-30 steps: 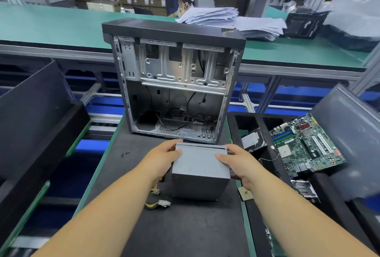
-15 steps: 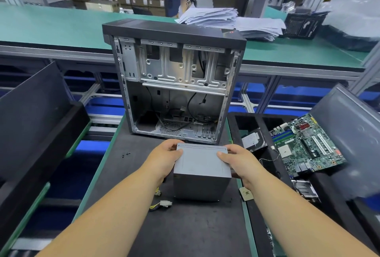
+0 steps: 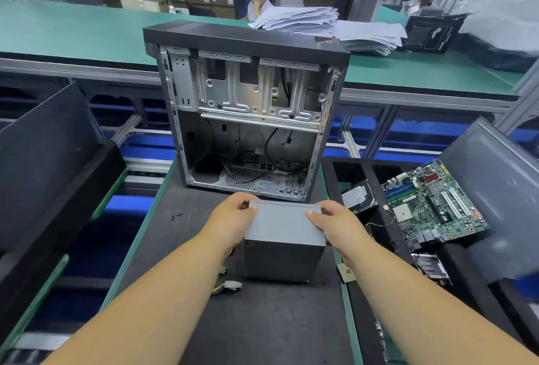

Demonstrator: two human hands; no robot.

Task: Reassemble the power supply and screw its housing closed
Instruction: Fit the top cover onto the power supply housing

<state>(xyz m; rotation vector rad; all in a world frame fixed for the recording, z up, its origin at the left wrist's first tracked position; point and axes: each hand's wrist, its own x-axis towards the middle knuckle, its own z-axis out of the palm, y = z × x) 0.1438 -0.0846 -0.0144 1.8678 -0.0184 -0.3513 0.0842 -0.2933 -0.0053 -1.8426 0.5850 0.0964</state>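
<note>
The left hand (image 3: 233,220) and the right hand (image 3: 335,223) clamp the grey power supply (image 3: 284,236) from opposite sides. The left grips its nine o'clock flank with fingers curled round the far top corner; the right grips the three o'clock flank, thumb lying on the lid near the far edge. The box stands on the dark work mat (image 3: 256,321), just in front of the open computer case (image 3: 248,113) at twelve o'clock, close to it but apart.

At about seven o'clock from the box, a yellow-and-black cable bundle with a white connector (image 3: 230,286) trails out across the mat from under the left wrist. Further out at ten o'clock, a few small dark screws (image 3: 177,215) lie loose on the mat. At two to three o'clock, in a black foam tray (image 3: 344,169), sit a hard drive (image 3: 360,198) and a green motherboard (image 3: 434,204).

The housing looks closed, but whether its halves are fully seated cannot be told from here, and no screwdriver is in view. The likely troubles: if the box is turned or lifted with the cables pinned beneath it, the wires could be nipped in a seam or dragged; if the lid sits crooked, the screw holes will not line up and a screw may cross-thread. The loose screws could also be swept off the mat edge by a forearm.
</note>
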